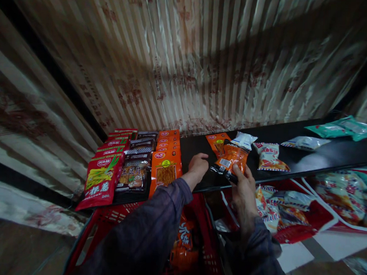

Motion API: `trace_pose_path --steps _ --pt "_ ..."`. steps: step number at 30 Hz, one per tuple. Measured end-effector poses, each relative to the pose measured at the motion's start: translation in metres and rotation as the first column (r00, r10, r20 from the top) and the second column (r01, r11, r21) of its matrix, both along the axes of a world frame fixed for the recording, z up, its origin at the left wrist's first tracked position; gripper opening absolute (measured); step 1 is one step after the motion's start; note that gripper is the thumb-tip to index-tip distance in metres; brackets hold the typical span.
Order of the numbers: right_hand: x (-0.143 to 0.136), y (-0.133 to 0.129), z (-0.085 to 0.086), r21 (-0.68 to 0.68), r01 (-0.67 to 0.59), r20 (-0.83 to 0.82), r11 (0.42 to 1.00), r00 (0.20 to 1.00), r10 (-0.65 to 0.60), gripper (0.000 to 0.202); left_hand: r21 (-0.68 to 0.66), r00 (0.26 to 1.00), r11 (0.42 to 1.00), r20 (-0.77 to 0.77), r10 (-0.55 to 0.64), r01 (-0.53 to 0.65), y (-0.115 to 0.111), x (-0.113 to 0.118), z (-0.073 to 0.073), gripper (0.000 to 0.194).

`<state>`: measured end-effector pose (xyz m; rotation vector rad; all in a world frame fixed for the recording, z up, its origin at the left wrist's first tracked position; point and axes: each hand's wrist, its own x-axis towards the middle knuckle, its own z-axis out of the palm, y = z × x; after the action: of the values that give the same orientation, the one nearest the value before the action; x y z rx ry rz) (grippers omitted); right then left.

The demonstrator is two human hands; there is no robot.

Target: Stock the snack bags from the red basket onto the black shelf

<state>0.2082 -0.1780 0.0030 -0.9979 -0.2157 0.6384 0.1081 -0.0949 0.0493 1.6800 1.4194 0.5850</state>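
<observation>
My right hand (244, 185) grips an orange and black snack packet (231, 159) at its lower right edge, over the black shelf (191, 144). Behind that packet, a flat orange packet (217, 140) lies partly covered. My left hand (198, 166) is over the shelf to the left, its fingers curled and one finger pointing right; whether it holds anything is hidden. Left of it stand overlapping rows of orange packets (165, 173), dark packets (133, 175) and red-green packets (101, 180).
A red basket (210, 243) with orange packets sits below the shelf. Red-and-white bags (316, 222) full of snacks stand at the right. White-red packets (270, 156) and green packets (331, 129) lie along the right shelf. A corrugated wall (188, 63) rises behind.
</observation>
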Motion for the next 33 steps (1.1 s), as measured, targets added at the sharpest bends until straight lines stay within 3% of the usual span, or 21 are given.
trace_pose_path --steps 3,7,10,13,16,20,23,27,30,33 --pt "0.017 -0.006 0.004 0.039 0.098 0.012 0.994 0.995 -0.098 0.051 0.131 0.973 0.967 -0.114 -0.203 0.217 0.004 0.026 -0.006 0.048" --pt "0.037 -0.015 0.003 0.074 0.243 0.018 0.967 0.969 -0.245 0.052 0.204 0.872 0.86 -0.266 -0.412 0.468 0.009 0.054 -0.02 0.053" --pt "0.047 -0.02 0.0 0.057 0.251 0.104 0.966 0.961 -0.255 0.053 0.189 0.798 0.799 -0.356 -0.486 0.571 0.013 0.066 -0.03 0.055" --pt "0.049 -0.02 -0.004 0.006 0.23 0.219 0.973 0.949 -0.225 0.055 0.156 0.751 0.776 -0.424 -0.506 0.611 0.01 0.067 -0.037 0.052" --pt "0.045 -0.013 -0.008 -0.046 0.19 0.31 0.981 0.936 -0.167 0.057 0.16 0.741 0.783 -0.48 -0.47 0.6 -0.002 0.053 -0.041 0.046" --pt "0.038 -0.003 -0.016 -0.06 0.133 0.374 0.989 0.922 -0.101 0.064 0.179 0.701 0.795 -0.607 -0.375 0.58 -0.037 0.011 -0.042 0.048" --pt "0.032 0.0 -0.02 -0.079 0.04 0.367 0.996 0.93 -0.008 0.072 0.222 0.648 0.729 -0.665 -0.372 0.647 -0.066 -0.026 -0.041 0.057" --pt "0.027 0.001 -0.025 -0.172 -0.022 0.349 0.985 0.934 0.082 0.086 0.282 0.553 0.623 -0.779 -0.296 0.73 -0.088 -0.057 -0.04 0.041" --pt "0.03 0.002 -0.034 -0.256 0.056 0.508 0.965 0.857 0.085 0.077 0.312 0.509 0.58 -0.835 -0.211 0.753 -0.092 -0.064 -0.038 0.034" --pt "0.036 0.002 -0.044 -0.363 0.213 0.7 0.907 0.704 0.114 0.057 0.341 0.513 0.571 -0.842 -0.169 0.747 -0.089 -0.066 -0.037 0.027"
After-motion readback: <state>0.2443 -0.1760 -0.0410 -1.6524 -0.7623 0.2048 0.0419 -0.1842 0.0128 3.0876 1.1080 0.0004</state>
